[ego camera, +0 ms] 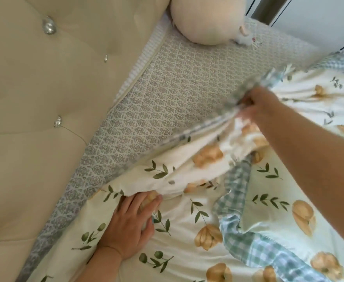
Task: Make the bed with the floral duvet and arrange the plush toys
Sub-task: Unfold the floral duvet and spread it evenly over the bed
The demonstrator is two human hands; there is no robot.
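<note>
Floral duvet (197, 237) spread over the lower right part of the bed, its upper edge running diagonally from lower left to upper right. Edge lifted and bunched in the middle, with the blue-green checked underside (236, 192) turned out in a twisted fold. Right hand (256, 102) clenched on this raised edge, fabric gathered inside the fist, arm reaching in from the right. Left hand (130, 222) laid on the duvet near its lower left corner, fingers curled around a fold of cloth and pressing it down; grip looks loose, hard to tell how firm.

Above the edge, a wide strip of grey patterned sheet (156, 98) open and bare between duvet and headboard. Beige tufted headboard (45, 98) with shiny buttons closing the whole left side, touching the mattress border. Striped mattress edging (144, 60) visible along this border.

Cream plush toy (203, 21) resting at the top on the sheet, against the headboard corner, well apart from both hands. Small white object just beside it, too blurred to name. White wall or door panel (319, 17) behind the far corner.
</note>
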